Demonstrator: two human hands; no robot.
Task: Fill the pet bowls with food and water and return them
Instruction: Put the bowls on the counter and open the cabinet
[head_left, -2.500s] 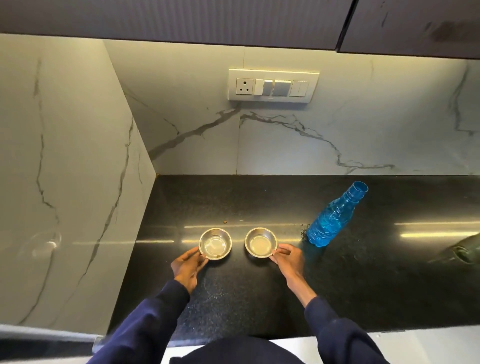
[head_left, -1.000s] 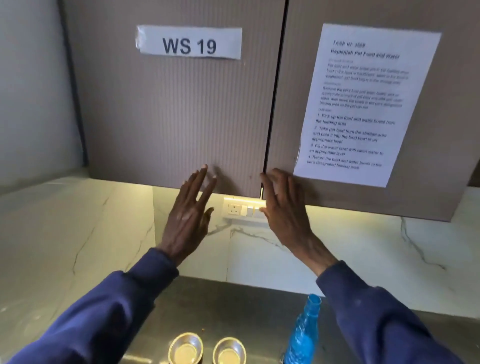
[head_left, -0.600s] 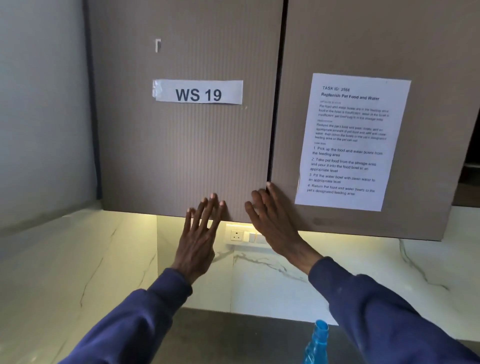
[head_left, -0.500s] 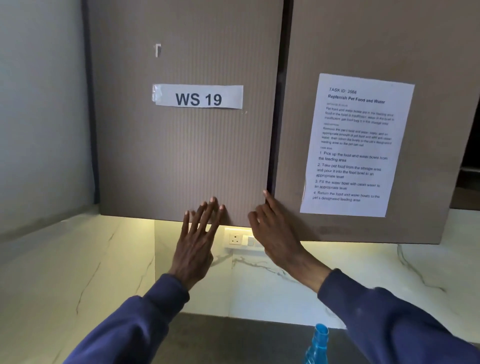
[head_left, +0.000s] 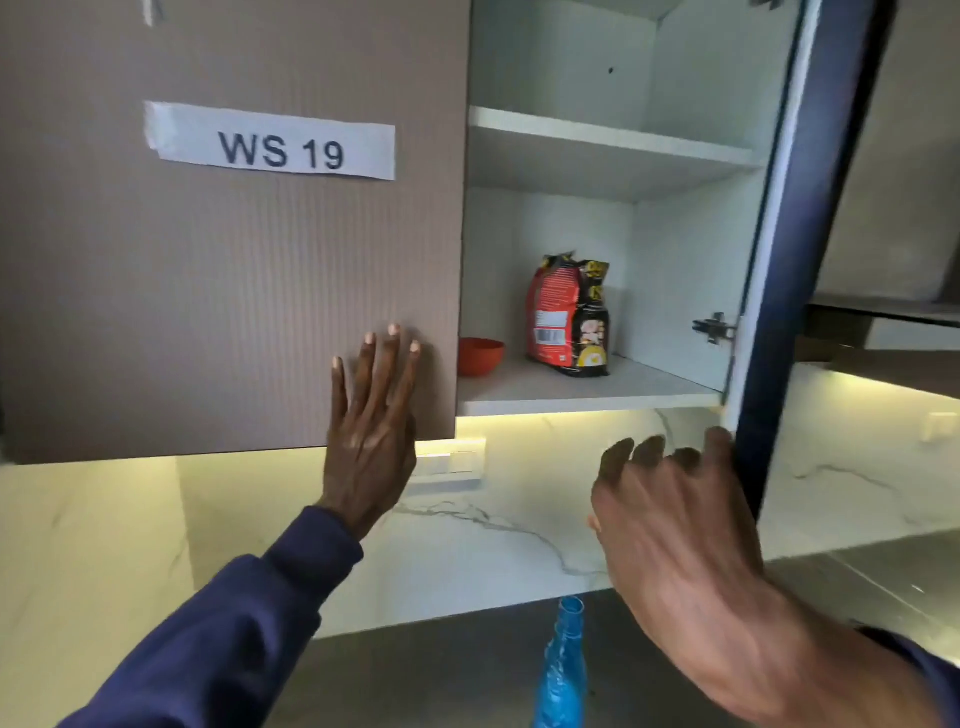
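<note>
Swung wide since half a second ago, the right-hand cabinet door (head_left: 810, 260) now stands edge-on to the camera, and the taped task sheet it carried has turned out of sight. The right hand (head_left: 675, 530) hooks its curled fingers round the door's lower corner, forefinger against the inner edge. The left hand (head_left: 371, 415) lies flat, fingers straight, pressed on the left door (head_left: 234, 286), which stays closed beneath its "WS 19" label (head_left: 270, 143). Opening the cabinet reveals what the task needs: a red-and-black food bag (head_left: 569, 317) stands upright on the bottom shelf (head_left: 571, 397), with a small red bowl (head_left: 480, 356) to its left, partly hidden by the closed door. The shelf above holds nothing that can be seen. The two steel pet bowls, on the counter (head_left: 441, 670) a second ago, are out of frame now; only the blue water bottle (head_left: 561, 675) shows at the lower edge. Filling has evidently not begun; fetching the bag looks like the step at hand.
</note>
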